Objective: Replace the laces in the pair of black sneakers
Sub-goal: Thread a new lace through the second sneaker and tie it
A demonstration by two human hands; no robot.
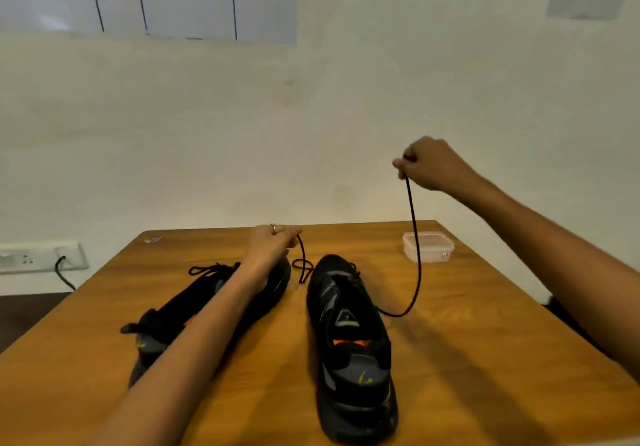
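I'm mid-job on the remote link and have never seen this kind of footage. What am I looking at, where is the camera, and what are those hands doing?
There is no machine here: a person works with two bare hands, and the one picture comes from a camera worn on their head, looking forward and down.

On the wooden table lie two black sneakers. The left sneaker still carries a black lace. The right sneaker is the one being worked on. A dark lace runs from near its toe up to each hand.

The right hand is raised above the table and pinches one end of the lace. The left hand sits low beyond the left sneaker and has the other end in its grip.

A small clear lidded box stands at the table's far right. A wall socket is on the left.
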